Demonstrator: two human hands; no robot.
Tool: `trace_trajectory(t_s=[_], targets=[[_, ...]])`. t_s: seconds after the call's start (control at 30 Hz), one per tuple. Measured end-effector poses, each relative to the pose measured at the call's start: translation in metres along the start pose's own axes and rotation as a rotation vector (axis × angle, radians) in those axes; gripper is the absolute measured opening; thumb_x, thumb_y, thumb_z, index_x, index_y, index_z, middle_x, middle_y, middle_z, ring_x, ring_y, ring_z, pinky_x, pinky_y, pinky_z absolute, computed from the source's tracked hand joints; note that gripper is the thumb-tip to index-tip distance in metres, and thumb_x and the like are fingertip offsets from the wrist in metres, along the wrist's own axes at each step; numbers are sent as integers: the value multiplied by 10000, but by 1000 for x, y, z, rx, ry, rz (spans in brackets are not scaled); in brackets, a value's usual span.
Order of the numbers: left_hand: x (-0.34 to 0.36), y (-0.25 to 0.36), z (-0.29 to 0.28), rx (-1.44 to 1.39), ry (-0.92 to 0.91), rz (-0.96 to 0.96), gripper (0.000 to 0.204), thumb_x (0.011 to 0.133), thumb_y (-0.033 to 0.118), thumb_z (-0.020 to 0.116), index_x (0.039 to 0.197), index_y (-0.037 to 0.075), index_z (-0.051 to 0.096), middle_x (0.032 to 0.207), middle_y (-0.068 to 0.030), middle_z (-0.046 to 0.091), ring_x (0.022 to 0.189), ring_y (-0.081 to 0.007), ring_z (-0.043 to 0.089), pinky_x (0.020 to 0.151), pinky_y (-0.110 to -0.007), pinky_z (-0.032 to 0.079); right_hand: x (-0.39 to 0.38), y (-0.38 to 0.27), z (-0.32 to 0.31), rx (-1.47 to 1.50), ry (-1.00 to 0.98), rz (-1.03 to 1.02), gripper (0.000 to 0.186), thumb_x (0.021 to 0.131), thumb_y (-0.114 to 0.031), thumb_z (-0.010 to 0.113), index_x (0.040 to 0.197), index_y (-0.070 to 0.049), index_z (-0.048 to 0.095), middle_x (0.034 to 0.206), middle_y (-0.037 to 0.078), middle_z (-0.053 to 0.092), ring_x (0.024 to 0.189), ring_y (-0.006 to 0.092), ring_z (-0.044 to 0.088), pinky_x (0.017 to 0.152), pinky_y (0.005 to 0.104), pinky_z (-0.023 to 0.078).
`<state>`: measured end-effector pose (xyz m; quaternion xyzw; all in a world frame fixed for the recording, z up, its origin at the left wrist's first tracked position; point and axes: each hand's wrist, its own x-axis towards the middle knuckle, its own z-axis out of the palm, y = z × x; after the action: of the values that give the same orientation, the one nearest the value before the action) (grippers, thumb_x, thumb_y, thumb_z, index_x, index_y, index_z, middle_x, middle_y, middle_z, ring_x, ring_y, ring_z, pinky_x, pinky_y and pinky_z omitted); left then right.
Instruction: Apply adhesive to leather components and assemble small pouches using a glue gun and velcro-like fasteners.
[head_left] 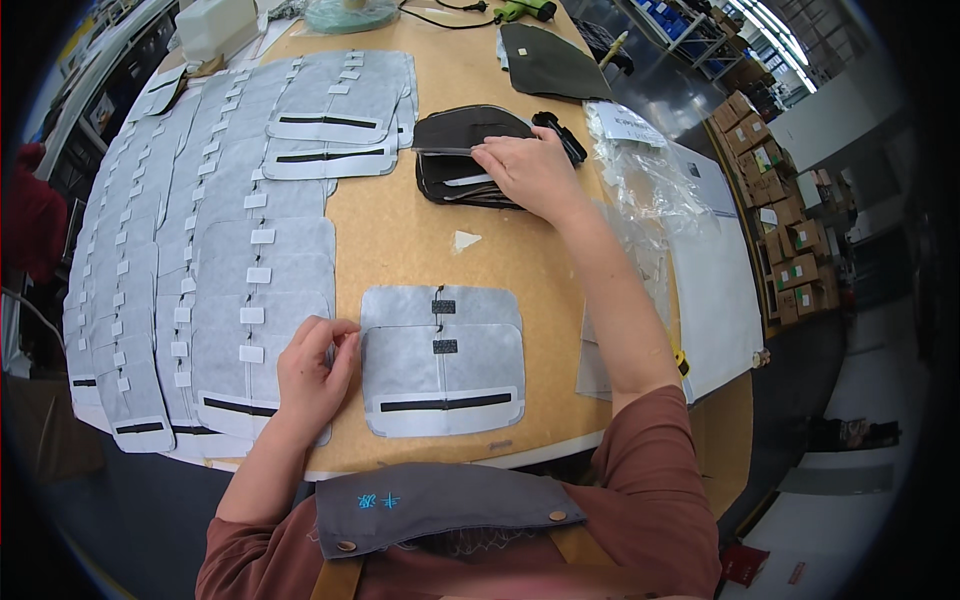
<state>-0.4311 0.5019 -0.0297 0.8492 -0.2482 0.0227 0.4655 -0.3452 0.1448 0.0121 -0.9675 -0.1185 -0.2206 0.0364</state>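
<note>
My right hand (525,170) reaches to a stack of black pieces (465,125), its fingers closed at the edge of the top piece, with pale layers showing beneath. Lower in the head view, two overlapping grey fabric panels (440,380) lie on the tan board (470,250), bearing dark patches and a black strip. My left hand (318,365) is loosely curled beside their left edge, nothing visible in its fingers. Rows of grey panels (220,260) with white tabs cover the left of the board, and a smaller pile (330,90) of similar panels lies at the back.
At the back are a dark green piece (550,60), a green tool (525,10) with a cable and a white container (210,30). Clear plastic (640,170) lies along the right. Cardboard boxes (780,200) stand beyond, and another person's red sleeve (30,220) shows at far left.
</note>
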Motion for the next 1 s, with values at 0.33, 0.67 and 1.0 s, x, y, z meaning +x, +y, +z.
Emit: trace_trajectory(t_s=[0.33,0.67,1.0], targets=[[-1,-1,-2,-22,-6,-27,59,893,34,679,952,40,688,829,-72,639,685,-182,619,577,-288,460,20,-3,-11,83,-143,308,293,991,-341,561,963,-134,767,822,85,731,790,290,684,908,459,462],[-8,-10,-5,-167,23,-132,88,943,23,640,1019,26,684,852,-17,624,590,-72,451,549,-230,382,47,-1,-109,-68,656,184,235,964,-238,656,1149,-102,702,1047,131,727,944,171,677,959,344,440],[-39,5,-18,-824,-383,-459,626,1097,452,263,1204,-34,643,765,24,555,593,-43,326,542,-223,289,-80,-126,-122,946,-699,225,350,1003,-332,595,904,-7,681,724,117,617,639,207,550,630,330,458]])
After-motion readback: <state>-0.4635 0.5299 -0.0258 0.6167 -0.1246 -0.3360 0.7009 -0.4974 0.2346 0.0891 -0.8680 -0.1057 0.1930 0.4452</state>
